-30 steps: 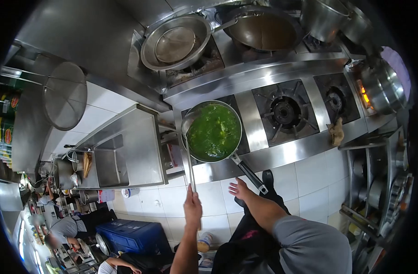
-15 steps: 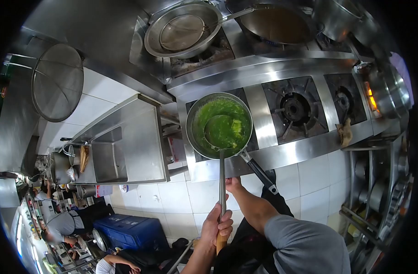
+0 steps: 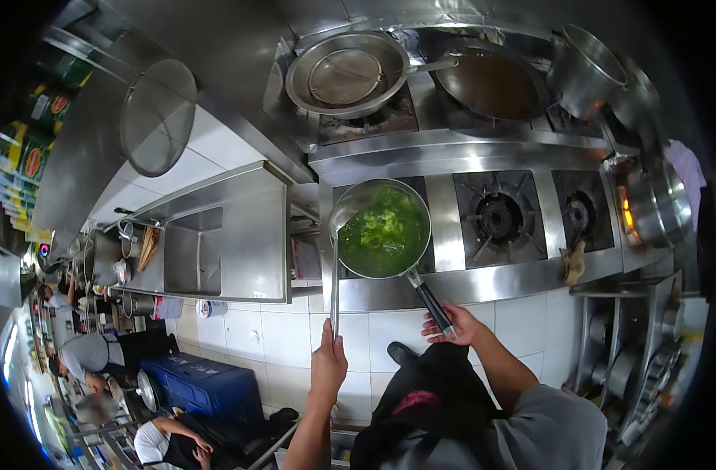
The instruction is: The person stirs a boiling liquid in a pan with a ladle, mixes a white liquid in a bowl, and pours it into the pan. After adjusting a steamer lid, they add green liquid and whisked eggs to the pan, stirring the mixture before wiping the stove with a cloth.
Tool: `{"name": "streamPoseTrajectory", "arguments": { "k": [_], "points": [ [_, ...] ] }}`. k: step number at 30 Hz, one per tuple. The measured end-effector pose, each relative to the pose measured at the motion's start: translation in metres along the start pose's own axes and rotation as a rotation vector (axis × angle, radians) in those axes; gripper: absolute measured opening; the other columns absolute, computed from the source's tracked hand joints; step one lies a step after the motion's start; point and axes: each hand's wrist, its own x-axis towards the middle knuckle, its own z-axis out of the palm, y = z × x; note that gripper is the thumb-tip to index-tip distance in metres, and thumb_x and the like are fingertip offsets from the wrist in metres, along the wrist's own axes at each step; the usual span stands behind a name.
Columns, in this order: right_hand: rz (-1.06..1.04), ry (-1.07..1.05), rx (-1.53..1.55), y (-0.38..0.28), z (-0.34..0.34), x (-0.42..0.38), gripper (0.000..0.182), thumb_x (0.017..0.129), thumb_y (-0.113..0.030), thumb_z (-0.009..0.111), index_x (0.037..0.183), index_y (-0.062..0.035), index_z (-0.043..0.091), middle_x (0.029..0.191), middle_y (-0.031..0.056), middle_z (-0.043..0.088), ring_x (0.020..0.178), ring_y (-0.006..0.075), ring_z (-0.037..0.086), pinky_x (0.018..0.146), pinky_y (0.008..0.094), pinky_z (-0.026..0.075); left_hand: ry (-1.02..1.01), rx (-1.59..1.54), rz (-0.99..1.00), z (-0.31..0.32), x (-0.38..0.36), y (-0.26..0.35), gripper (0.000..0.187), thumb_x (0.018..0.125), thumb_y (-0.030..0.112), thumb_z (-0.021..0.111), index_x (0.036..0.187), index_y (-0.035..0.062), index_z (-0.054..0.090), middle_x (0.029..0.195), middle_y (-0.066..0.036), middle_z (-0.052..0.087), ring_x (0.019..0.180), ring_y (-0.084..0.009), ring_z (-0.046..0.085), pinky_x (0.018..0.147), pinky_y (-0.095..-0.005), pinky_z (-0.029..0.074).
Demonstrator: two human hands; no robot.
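Observation:
A saucepan (image 3: 417, 196) with a long black handle (image 3: 428, 298) rests over the front-left burner. Inside it, bright green leafy pieces (image 3: 383, 223) sit in green liquid. My left hand (image 3: 328, 364) is closed around the long handle of a ladle (image 3: 335, 282), whose bowl lies at the pan's left inner rim. Beside the end of the pan handle is my right hand (image 3: 458, 324), its fingers apart and reaching beneath the handle, thumb off to the side.
Right of the saucepan are two bare burners (image 3: 499, 218). Behind stand a metal basin (image 3: 295, 86) with a strainer and a wok (image 3: 491, 82) of brown liquid. A steel sink (image 3: 252, 235) lies left. People (image 3: 91, 356) work near a blue bin (image 3: 209, 388).
The ladle has moved from the middle of the saucepan to its left rim, with my left hand shifting left. My right hand has gone from near the ladle handle to the pan handle's end.

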Motion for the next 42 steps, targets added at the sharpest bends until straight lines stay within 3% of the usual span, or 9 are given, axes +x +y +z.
{"name": "streamPoseTrajectory", "arguments": {
  "k": [6, 10, 15, 18, 19, 23, 27, 31, 42],
  "points": [
    [0.015, 0.389, -0.602, -0.031, 0.068, 0.003, 0.028, 0.090, -0.021, 0.078, 0.097, -0.0073, 0.054, 0.069, -0.0001, 0.053, 0.051, 0.0108, 0.053, 0.044, 0.0289, 0.044, 0.115, -0.158, -0.169, 0.063, -0.041, 0.017, 0.051, 0.103, 0.017, 0.050, 0.148, -0.0047, 0.039, 0.102, -0.035, 0.067, 0.076, -0.0508, 0.067, 0.065, -0.0526, 0.054],
    [-0.036, 0.441, -0.839, -0.028, 0.072, 0.010, 0.031, 0.089, -0.021, 0.079, 0.095, -0.0069, 0.053, 0.060, -0.0003, 0.050, 0.042, 0.0106, 0.049, 0.038, 0.0283, 0.041, -0.059, -0.976, -0.698, 0.089, -0.068, 0.098, 0.054, 0.108, 0.027, 0.048, 0.156, 0.0114, 0.030, 0.072, -0.001, 0.046, 0.047, -0.0081, 0.042, 0.041, -0.0270, 0.042],
    [-0.117, 0.363, -1.019, -0.052, 0.057, -0.009, 0.027, 0.089, -0.016, 0.077, 0.094, -0.0061, 0.052, 0.055, 0.0000, 0.049, 0.039, 0.0107, 0.048, 0.036, 0.0294, 0.040, -0.188, -1.840, -0.765, 0.094, -0.072, 0.125, 0.023, 0.108, 0.029, 0.047, 0.127, 0.0162, 0.050, 0.074, 0.000, 0.046, 0.050, -0.0071, 0.038, 0.044, -0.0249, 0.037],
    [-0.109, 0.280, -1.126, -0.072, 0.052, -0.028, 0.026, 0.089, -0.013, 0.075, 0.093, -0.0059, 0.051, 0.057, 0.0002, 0.050, 0.040, 0.0107, 0.049, 0.037, 0.0294, 0.041, -0.062, -1.359, -0.780, 0.105, -0.080, 0.153, 0.034, 0.106, 0.031, 0.052, 0.136, 0.0170, 0.048, 0.073, 0.000, 0.043, 0.052, -0.0058, 0.037, 0.042, -0.0240, 0.033],
    [-0.094, 0.266, -1.149, -0.079, 0.053, -0.037, 0.025, 0.089, -0.012, 0.074, 0.093, -0.0059, 0.050, 0.059, 0.0002, 0.050, 0.041, 0.0106, 0.050, 0.037, 0.0293, 0.041, -0.035, -1.118, -0.715, 0.113, -0.087, 0.149, 0.046, 0.104, 0.029, 0.053, 0.146, 0.0132, 0.043, 0.081, -0.011, 0.060, 0.059, -0.0222, 0.059, 0.051, -0.0346, 0.049],
    [-0.040, 0.177, -1.282, -0.103, 0.053, -0.070, 0.024, 0.089, -0.009, 0.073, 0.092, -0.0064, 0.049, 0.063, -0.0003, 0.051, 0.042, 0.0102, 0.051, 0.038, 0.0291, 0.042, 0.161, -0.239, -0.507, 0.111, -0.128, 0.159, 0.054, 0.104, 0.023, 0.049, 0.153, 0.0063, 0.036, 0.117, -0.036, 0.063, 0.110, -0.0547, 0.059, 0.094, -0.0509, 0.049],
    [0.053, 0.104, -1.344, -0.105, 0.075, -0.105, 0.023, 0.089, -0.008, 0.072, 0.090, -0.0073, 0.049, 0.063, 0.0000, 0.051, 0.042, 0.0100, 0.050, 0.039, 0.0289, 0.042, 0.194, -0.538, -0.457, 0.116, -0.204, 0.148, 0.058, 0.105, 0.023, 0.050, 0.157, 0.0096, 0.030, 0.068, -0.007, 0.054, 0.058, -0.0165, 0.053, 0.055, -0.0345, 0.048],
    [0.159, -0.019, -1.395, -0.088, 0.095, -0.136, 0.021, 0.089, -0.007, 0.071, 0.087, -0.0075, 0.050, 0.061, 0.0007, 0.051, 0.043, 0.0105, 0.051, 0.040, 0.0284, 0.044, 0.199, -0.914, -0.649, 0.105, -0.286, 0.224, 0.053, 0.107, 0.024, 0.045, 0.158, 0.0137, 0.033, 0.071, 0.004, 0.043, 0.057, -0.0063, 0.043, 0.050, -0.0247, 0.041],
    [0.526, -0.361, -1.547, -0.011, 0.092, -0.219, 0.025, 0.089, -0.011, 0.071, 0.084, -0.0099, 0.048, 0.057, 0.0010, 0.053, 0.043, 0.0111, 0.053, 0.040, 0.0275, 0.041, 0.668, -1.283, -0.834, 0.222, -0.453, 0.331, 0.052, 0.108, 0.027, 0.047, 0.157, 0.0170, 0.033, 0.074, 0.000, 0.049, 0.050, -0.0086, 0.043, 0.045, -0.0259, 0.041]
  ]
}}
